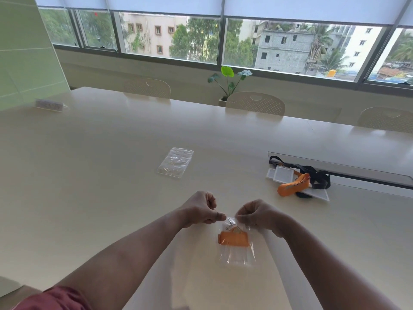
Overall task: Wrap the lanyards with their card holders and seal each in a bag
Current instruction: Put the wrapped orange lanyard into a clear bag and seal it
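Note:
A clear plastic bag hangs above the table near its front, with a wrapped orange lanyard and its metal clip inside. My left hand pinches the bag's top edge on the left. My right hand pinches the same edge on the right. A stack of empty clear bags lies flat at the middle of the table. At the right lies a pile with an orange lanyard, a black lanyard and white card holders.
The long cream table has a cable slot at the right behind the pile. A small white object sits far left. Chairs line the far side, with a potted plant by the windows.

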Demonstrator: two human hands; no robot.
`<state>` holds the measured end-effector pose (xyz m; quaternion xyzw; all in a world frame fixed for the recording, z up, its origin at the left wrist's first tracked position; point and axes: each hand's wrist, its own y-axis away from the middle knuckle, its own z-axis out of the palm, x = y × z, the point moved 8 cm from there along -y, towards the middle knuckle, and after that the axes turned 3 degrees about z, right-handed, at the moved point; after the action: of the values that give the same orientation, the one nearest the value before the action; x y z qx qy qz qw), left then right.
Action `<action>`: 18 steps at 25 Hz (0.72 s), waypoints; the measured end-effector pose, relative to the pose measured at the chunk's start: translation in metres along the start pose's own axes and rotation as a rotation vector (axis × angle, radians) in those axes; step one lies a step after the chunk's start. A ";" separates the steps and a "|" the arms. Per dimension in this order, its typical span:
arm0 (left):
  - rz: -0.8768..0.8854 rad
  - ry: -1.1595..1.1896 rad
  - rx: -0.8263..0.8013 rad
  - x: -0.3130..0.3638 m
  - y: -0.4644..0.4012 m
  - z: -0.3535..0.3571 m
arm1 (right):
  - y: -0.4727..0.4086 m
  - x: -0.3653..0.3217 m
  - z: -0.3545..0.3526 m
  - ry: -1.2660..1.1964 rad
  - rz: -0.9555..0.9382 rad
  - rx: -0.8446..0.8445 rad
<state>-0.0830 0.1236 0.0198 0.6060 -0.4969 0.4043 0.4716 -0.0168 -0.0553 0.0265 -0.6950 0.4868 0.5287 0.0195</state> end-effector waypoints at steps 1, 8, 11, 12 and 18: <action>0.005 -0.002 0.016 -0.001 0.002 -0.002 | 0.000 0.000 0.000 -0.027 -0.015 -0.007; 0.027 -0.023 0.086 0.000 0.009 -0.008 | 0.001 0.002 -0.006 -0.143 -0.053 0.062; 0.024 0.042 0.075 -0.001 0.010 -0.007 | 0.003 0.004 -0.007 -0.194 -0.065 0.045; 0.016 0.069 0.076 -0.002 0.011 -0.008 | 0.004 0.004 -0.005 -0.220 -0.061 0.020; -0.050 0.359 0.085 -0.007 0.017 -0.008 | 0.000 -0.002 0.005 -0.478 -0.052 -0.013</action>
<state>-0.1008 0.1318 0.0180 0.5557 -0.3721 0.5148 0.5364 -0.0202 -0.0517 0.0257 -0.5624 0.4470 0.6807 0.1435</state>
